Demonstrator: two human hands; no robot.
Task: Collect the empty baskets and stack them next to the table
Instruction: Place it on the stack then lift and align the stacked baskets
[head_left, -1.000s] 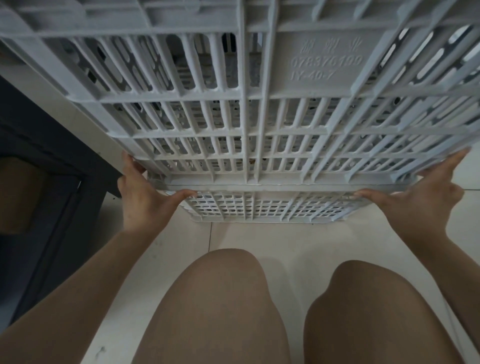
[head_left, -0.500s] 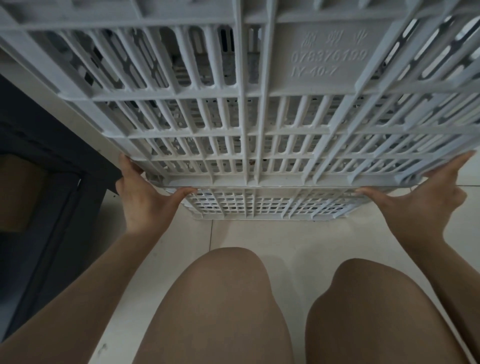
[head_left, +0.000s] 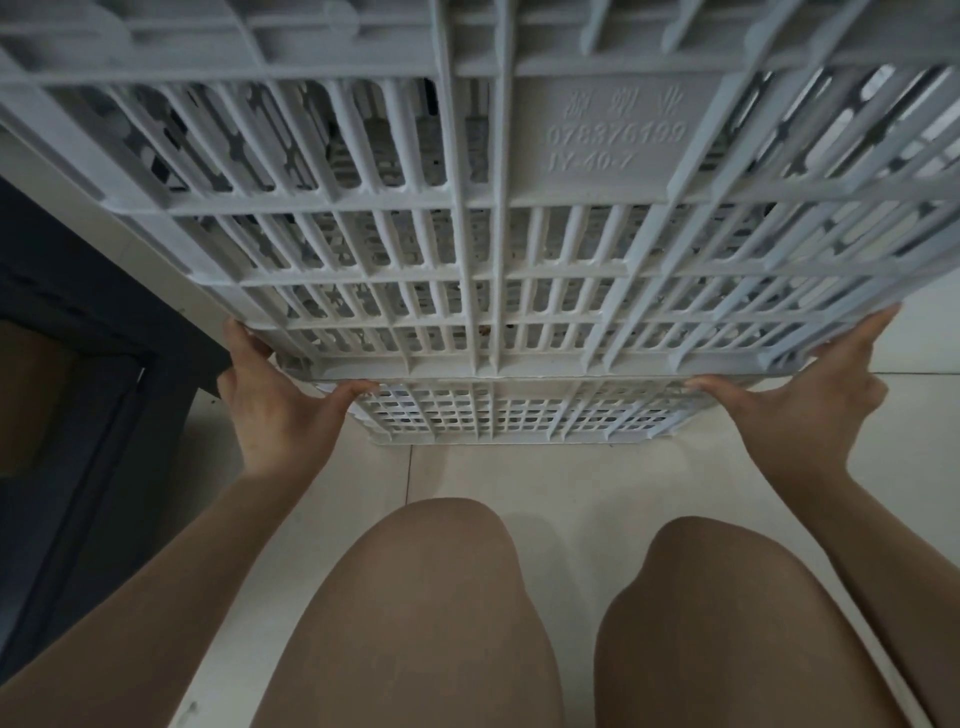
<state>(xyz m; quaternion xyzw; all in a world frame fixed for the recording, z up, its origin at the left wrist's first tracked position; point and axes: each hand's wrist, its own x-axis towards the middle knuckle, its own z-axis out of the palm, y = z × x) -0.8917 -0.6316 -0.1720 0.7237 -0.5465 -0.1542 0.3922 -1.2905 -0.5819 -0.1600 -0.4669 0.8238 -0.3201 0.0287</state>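
Note:
A large grey slatted plastic basket (head_left: 483, 208) fills the upper view, tilted so its ribbed underside faces me. My left hand (head_left: 275, 405) grips its near left corner, thumb under the rim. My right hand (head_left: 810, 405) grips the near right corner the same way. Just below the held basket, a second grey basket (head_left: 514, 415) sits on the floor, only its near wall showing. What is inside either basket is hidden.
A dark table frame or cabinet (head_left: 88, 395) stands at the left, with a brown panel behind it. Pale floor tiles (head_left: 571, 488) run under the baskets. My two bare knees (head_left: 441, 613) fill the lower middle of the view.
The held basket has shifted only slightly; both hands keep the same grip on its near corners and have edged a little upward.

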